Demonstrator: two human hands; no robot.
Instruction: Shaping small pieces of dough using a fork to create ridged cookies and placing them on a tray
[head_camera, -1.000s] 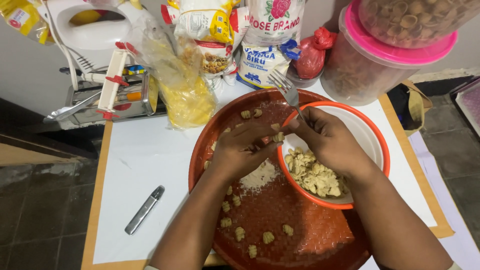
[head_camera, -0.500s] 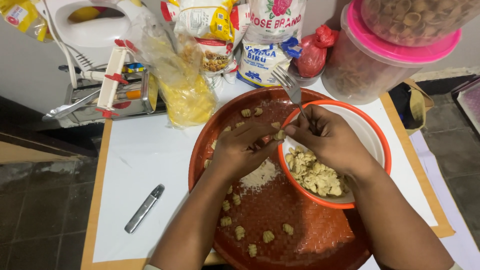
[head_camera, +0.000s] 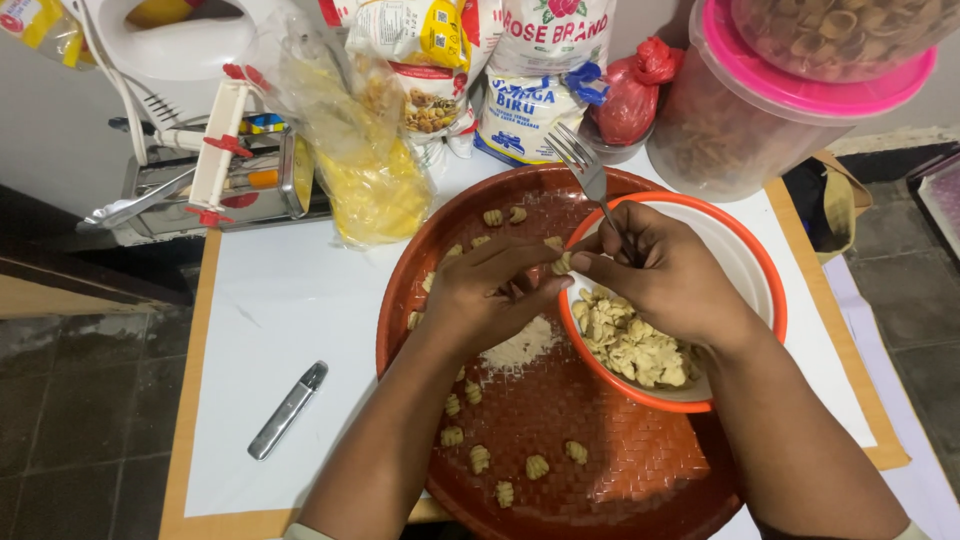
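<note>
My right hand holds a fork upright, tines up, so its back gives me a ridged face to roll on. My left hand pinches a small dough piece at the fingertips, right against the fork. Both hands meet over the bowl's near rim, so the loose dough lies just under my right palm. Finished ridged pieces lie below my left wrist on the round red tray, beside a little flour kept close for dusting.
</note>
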